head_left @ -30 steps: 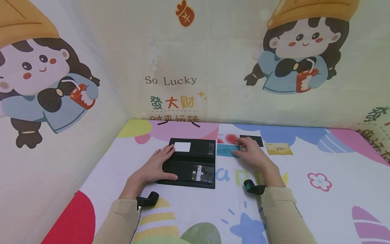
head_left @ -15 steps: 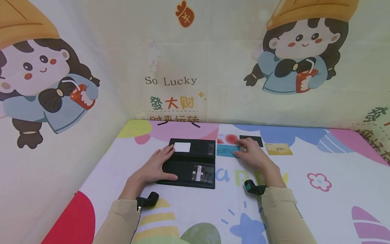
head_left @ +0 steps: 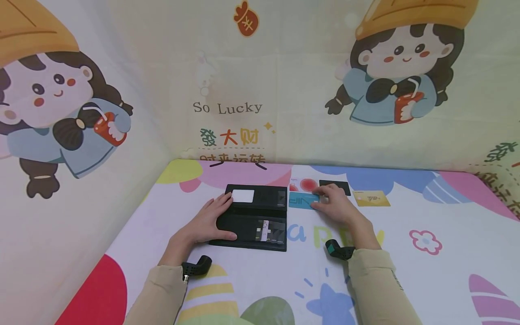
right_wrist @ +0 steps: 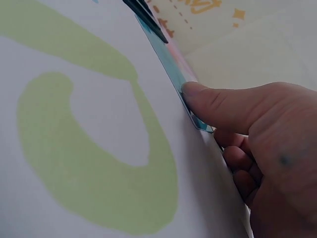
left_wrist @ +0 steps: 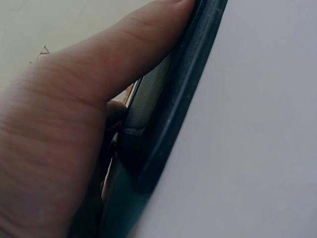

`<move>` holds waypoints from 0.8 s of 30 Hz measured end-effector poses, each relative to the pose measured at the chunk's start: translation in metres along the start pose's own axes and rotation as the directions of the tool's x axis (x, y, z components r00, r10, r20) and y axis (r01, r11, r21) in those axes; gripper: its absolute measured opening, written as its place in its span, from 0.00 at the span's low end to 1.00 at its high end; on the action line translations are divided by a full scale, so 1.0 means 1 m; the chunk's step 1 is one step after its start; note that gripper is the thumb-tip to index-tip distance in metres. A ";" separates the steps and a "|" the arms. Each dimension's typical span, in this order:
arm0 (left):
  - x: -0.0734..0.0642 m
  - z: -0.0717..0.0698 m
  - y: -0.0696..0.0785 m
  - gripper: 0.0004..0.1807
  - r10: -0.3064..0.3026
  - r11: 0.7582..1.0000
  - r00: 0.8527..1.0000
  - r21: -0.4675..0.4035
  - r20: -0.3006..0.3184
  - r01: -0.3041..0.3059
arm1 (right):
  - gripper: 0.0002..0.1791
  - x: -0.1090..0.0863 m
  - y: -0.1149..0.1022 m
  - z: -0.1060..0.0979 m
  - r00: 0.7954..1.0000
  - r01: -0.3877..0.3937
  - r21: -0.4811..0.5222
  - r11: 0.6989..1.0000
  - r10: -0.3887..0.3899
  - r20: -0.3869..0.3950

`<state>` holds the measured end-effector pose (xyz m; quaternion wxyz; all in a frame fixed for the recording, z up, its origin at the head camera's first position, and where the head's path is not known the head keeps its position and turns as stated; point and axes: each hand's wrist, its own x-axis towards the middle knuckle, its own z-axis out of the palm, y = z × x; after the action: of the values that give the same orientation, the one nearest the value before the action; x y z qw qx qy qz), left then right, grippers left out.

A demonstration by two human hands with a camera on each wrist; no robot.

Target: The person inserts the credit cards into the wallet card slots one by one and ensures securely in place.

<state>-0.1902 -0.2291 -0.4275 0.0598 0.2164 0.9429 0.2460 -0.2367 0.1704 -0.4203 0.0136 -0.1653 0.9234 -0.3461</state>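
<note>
An open black wallet (head_left: pixel 246 234) lies flat with its two halves spread, a white card (head_left: pixel 243 196) in the upper half and card slots in the lower. My left hand (head_left: pixel 205 221) rests on its left side, fingers straight on the upper half and thumb across the lower. To the wallet's right lies a blue card (head_left: pixel 300 201). My right hand (head_left: pixel 339 203) pinches that card at its right end; in the right wrist view the thumb (right_wrist: pixel 218 101) sits on the card's corner, with the other fingers curled behind. The left wrist view shows the left thumb (left_wrist: pixel 124 54) along the wallet's edge.
Behind the blue card lies a white-and-red card (head_left: pixel 304 184). A black card (head_left: pixel 345 187) is partly hidden by the right hand, and a gold card (head_left: pixel 371 198) lies to its right. A patterned cloth (head_left: pixel 426 280) covers the table, with a printed wall behind.
My right thumb and fingers have settled closer onto the blue card's right end. The left hand and wallet have stayed in place.
</note>
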 end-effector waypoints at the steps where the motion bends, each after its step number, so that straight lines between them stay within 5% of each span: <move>1: 0.000 0.000 0.000 0.65 0.000 1.000 1.000 0.000 0.001 0.000 | 0.24 0.000 0.000 0.000 1.000 -0.005 0.001 1.000 0.005 0.001; 24: 0.000 0.000 0.001 0.65 -0.004 1.000 1.000 -0.003 0.001 0.004 | 0.25 0.003 -0.004 0.003 0.996 -0.066 -0.073 0.995 0.070 0.047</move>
<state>-0.1895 -0.2284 -0.4275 0.0610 0.2146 0.9430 0.2471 -0.2376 0.1648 -0.4196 0.0423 -0.1428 0.9397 -0.3080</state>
